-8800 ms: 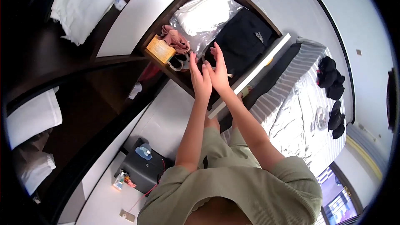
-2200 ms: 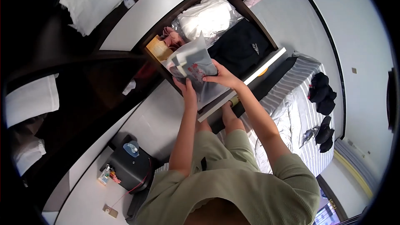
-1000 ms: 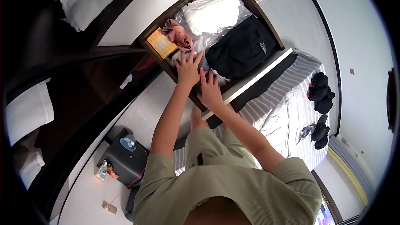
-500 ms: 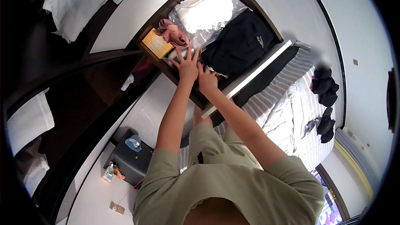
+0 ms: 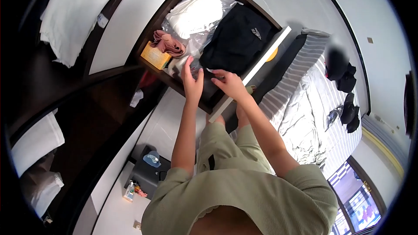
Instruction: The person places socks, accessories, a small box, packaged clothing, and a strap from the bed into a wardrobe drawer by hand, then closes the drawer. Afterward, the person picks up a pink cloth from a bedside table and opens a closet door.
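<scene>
An open drawer (image 5: pixel 268 55) holds a white garment in clear plastic (image 5: pixel 196 11), a folded black garment (image 5: pixel 235 39), a pink cloth (image 5: pixel 167 44) and a yellow box (image 5: pixel 155 56). Over the near part of the drawer, my left hand (image 5: pixel 192 80) is raised with its fingers apart, beside a crumpled translucent bag (image 5: pixel 177 64). My right hand (image 5: pixel 230 85) hovers near the front panel, below the black garment, its fingers loosely bent and apart. Nothing shows in either hand.
To the right stands a bed (image 5: pixel 305 117) with striped bedding and several black items (image 5: pixel 344 74). A dark grey case (image 5: pixel 146 174) is at the lower left. White cloths (image 5: pixel 78 17) lie on the dark shelving at left.
A translucent printed bag was in both hands earlier; now they hold nothing. Since the last frame my hands have drawn apart and lifted off the drawer's contents. The view has shifted.
</scene>
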Demonstrator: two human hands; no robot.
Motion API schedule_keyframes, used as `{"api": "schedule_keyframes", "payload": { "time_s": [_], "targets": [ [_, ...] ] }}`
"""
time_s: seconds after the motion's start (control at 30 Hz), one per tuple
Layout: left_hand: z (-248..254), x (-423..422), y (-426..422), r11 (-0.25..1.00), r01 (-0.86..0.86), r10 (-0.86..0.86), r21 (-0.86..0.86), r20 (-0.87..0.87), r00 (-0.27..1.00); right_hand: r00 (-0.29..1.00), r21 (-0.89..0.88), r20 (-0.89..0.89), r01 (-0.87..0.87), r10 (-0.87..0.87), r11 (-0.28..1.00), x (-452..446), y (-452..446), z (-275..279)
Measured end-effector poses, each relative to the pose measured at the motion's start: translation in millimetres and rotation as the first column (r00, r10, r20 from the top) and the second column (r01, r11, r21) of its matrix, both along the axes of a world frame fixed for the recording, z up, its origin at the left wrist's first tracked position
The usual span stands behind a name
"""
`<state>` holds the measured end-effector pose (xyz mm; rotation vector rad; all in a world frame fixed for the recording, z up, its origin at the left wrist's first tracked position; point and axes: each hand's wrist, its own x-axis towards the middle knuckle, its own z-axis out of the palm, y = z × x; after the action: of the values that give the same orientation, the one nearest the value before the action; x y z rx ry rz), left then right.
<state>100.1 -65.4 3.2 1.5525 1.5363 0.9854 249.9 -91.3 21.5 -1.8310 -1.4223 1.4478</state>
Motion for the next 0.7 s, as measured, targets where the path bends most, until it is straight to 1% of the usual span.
{"api": "schedule_keyframes", "payload": {
  "time_s": [0.03,0.1,0.13,0.17,0.2,0.23,0.27,0.3,0.33,0.37,0.4,0.43,0.47,0.57,0.7],
  "targets": [
    [6,8,0,0.999,0.040,-0.040,0.014,0.039,0.998,0.994,0.089,-0.046,0.102,-0.098,0.991,4,-4,-3],
    [13,23,1,0.991,0.125,-0.129,0.047,0.093,0.987,0.982,0.087,-0.097,0.169,-0.161,0.982,17,-5,9],
    [19,30,0,0.984,0.171,-0.174,0.059,0.067,0.982,0.973,0.084,-0.123,0.204,-0.193,0.975,23,-6,15],
    [23,39,0,0.978,0.205,-0.209,0.047,0.114,0.971,0.967,0.089,-0.128,0.231,-0.219,0.969,29,-7,18],
    [28,47,1,0.970,0.240,-0.243,0.036,0.160,0.957,0.936,0.109,-0.200,0.313,-0.288,0.943,33,-8,17],
    [32,55,1,0.962,0.269,-0.272,0.043,0.125,0.954,0.927,0.151,-0.164,0.362,-0.337,0.920,37,-9,18],
    [37,63,1,0.954,0.299,-0.299,0.020,0.137,0.944,0.913,0.193,-0.128,0.407,-0.388,0.893,41,-11,21],
    [42,71,0,0.946,0.325,-0.322,-0.001,0.143,0.936,0.914,0.206,-0.047,0.404,-0.403,0.891,47,-11,32],
    [45,78,-1,0.936,0.352,-0.345,-0.023,0.149,0.927,0.898,0.226,-0.059,0.438,-0.437,0.870,51,-13,32],
    [43,86,-1,0.929,0.369,-0.366,0.007,0.137,0.920,0.880,0.245,-0.070,0.472,-0.470,0.847,56,-15,29],
    [43,93,-1,0.921,0.388,-0.385,0.001,0.144,0.912,0.861,0.264,-0.081,0.505,-0.503,0.822,61,-18,27],
    [42,101,-2,0.913,0.409,-0.403,-0.005,0.152,0.902,0.843,0.315,-0.104,0.532,-0.528,0.786,66,-21,25],
    [43,116,-5,0.891,0.453,-0.447,-0.009,0.158,0.881,0.810,0.316,-0.123,0.579,-0.573,0.751,77,-30,25],
    [48,141,-12,0.869,0.493,-0.483,-0.031,0.164,0.860,0.745,0.293,-0.171,0.663,-0.645,0.689,93,-47,21],
    [54,174,-24,0.818,0.571,-0.557,-0.075,0.151,0.817,0.696,0.254,-0.164,0.714,-0.699,0.652,121,-75,17]
  ]
}}
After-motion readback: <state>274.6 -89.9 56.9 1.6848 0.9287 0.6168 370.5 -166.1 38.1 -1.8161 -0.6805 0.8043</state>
